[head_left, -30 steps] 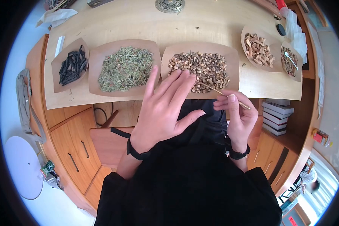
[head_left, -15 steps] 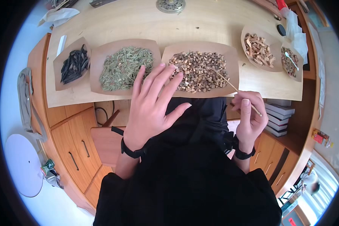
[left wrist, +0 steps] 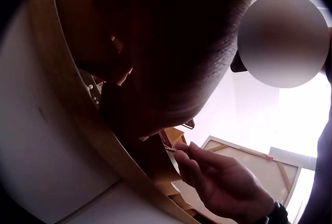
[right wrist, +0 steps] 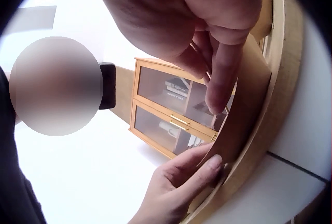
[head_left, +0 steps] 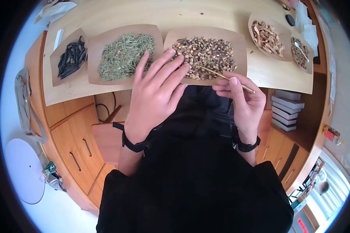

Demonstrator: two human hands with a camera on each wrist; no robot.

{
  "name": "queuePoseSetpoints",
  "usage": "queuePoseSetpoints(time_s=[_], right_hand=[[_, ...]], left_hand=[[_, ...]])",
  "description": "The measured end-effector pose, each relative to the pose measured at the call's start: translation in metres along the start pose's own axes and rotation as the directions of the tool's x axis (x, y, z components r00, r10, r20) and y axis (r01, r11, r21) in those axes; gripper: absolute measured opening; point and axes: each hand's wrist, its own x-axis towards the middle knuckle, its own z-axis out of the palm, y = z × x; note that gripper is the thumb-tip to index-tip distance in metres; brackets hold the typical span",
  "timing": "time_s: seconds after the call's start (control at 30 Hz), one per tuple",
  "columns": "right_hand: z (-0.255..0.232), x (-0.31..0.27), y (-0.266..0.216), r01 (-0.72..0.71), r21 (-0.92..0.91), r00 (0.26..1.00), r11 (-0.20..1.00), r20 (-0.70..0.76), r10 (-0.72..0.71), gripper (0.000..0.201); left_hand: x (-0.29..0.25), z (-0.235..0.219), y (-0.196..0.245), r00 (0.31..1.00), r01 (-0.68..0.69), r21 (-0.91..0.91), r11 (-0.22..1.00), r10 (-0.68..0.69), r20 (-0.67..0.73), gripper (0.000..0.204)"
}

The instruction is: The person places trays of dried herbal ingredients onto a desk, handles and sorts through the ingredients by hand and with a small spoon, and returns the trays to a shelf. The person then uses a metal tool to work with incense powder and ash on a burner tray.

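In the head view my left hand reaches over the near left corner of a brown paper tray. Its fingers lie inside over small dried tan and dark pieces. In the right wrist view, the left thumb presses the tray's outer wall while the fingers go over the rim. My right hand pinches a thin brass-coloured rod between thumb and fingers at the tray's near right. The rod slants left, its far tip among the pieces.
To the left stand a tray of dried green herb and one of black strips. Tan chips fill a tray at the right, beside a smaller tray with a white spoon. The desk's front edge curves before me.
My left thumb has come in from its spread position to the tray's near edge. The right hand has moved left with the rod, whose tip now lies farther left among the pieces.
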Motion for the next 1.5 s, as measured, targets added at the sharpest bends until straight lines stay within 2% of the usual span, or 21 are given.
queuePoseSetpoints(time_s=[0.3,0.4,0.43,0.5,0.57,0.63,0.7,0.8,0.87,0.93,1.03,1.13,1.3,1.37,1.43,1.5], right_hand=[[-0.006,-0.001,-0.007,0.03,-0.013,0.999,0.999,-0.014,-0.03,0.024],[-0.013,-0.002,-0.01,0.2,-0.112,0.979,0.973,-0.01,-0.202,0.022],[-0.018,-0.002,-0.012,0.204,-0.112,0.978,0.972,-0.011,-0.207,0.022],[-0.031,-0.001,-0.016,0.333,-0.352,0.938,0.875,0.027,-0.346,0.02],[-0.044,0.001,-0.021,0.372,-0.458,0.905,0.807,-0.015,-0.426,0.018],[-0.054,0.0,-0.029,0.331,-0.56,0.907,0.759,-0.034,-0.421,0.018],[-0.058,-0.001,-0.032,0.324,-0.576,0.911,0.751,-0.025,-0.412,0.018],[-0.054,-0.004,-0.029,0.208,-0.413,0.966,0.887,-0.054,-0.252,0.019],[-0.044,-0.004,-0.019,0.145,-0.243,0.986,0.959,-0.045,-0.16,0.019],[-0.034,-0.003,-0.011,0.102,-0.155,0.994,0.983,-0.019,-0.106,0.019],[-0.016,-0.002,-0.005,0.026,-0.054,1.0,0.998,-0.007,-0.026,0.021],[-0.007,0.001,-0.007,0.015,-0.041,1.0,0.999,0.0,-0.015,0.022],[-0.015,0.003,-0.014,0.117,-0.017,0.993,0.993,0.031,-0.117,0.02],[-0.022,0.003,-0.021,0.229,-0.21,0.973,0.951,0.043,-0.225,0.019],[-0.025,0.006,-0.023,0.229,-0.258,0.973,0.939,0.028,-0.23,0.018],[-0.026,0.009,-0.021,0.145,-0.295,0.986,0.944,-0.04,-0.164,0.019]], left_hand=[[-0.001,-0.002,0.0,1.0,-0.009,0.008,1.0,0.01,-0.016,0.041],[-0.001,-0.003,0.0,1.0,-0.015,0.029,0.999,0.015,-0.001,0.04],[-0.001,-0.003,0.001,1.0,-0.016,0.021,1.0,0.016,-0.007,0.041],[0.001,-0.004,0.003,1.0,-0.019,0.017,1.0,0.019,-0.015,0.041],[0.003,-0.007,0.005,0.999,-0.032,0.012,0.999,0.032,0.002,0.042],[0.003,-0.006,0.007,0.999,-0.039,0.018,0.999,0.039,0.005,0.043],[0.003,-0.004,0.009,1.0,-0.012,0.011,1.0,0.012,0.015,0.044],[0.003,0.0,0.009,1.0,-0.016,-0.005,1.0,0.016,0.011,0.045],[0.003,0.002,0.011,1.0,-0.017,-0.008,1.0,0.017,0.011,0.045],[0.003,0.003,0.013,1.0,0.002,-0.09,0.996,-0.003,-0.003,0.046],[0.004,0.001,0.016,1.0,0.0,-0.082,0.997,0.001,0.009,0.045],[0.007,-0.005,0.02,1.0,-0.014,-0.058,0.998,0.014,0.005,0.045],[0.011,-0.01,0.018,0.999,-0.021,-0.062,0.998,0.02,-0.025,0.049],[0.011,-0.01,0.015,0.999,-0.033,-0.035,0.999,0.032,-0.039,0.051],[0.012,-0.01,0.012,1.0,-0.017,0.018,1.0,0.017,-0.018,0.054],[0.014,-0.011,0.014,1.0,0.013,0.031,0.999,-0.013,0.001,0.056]])
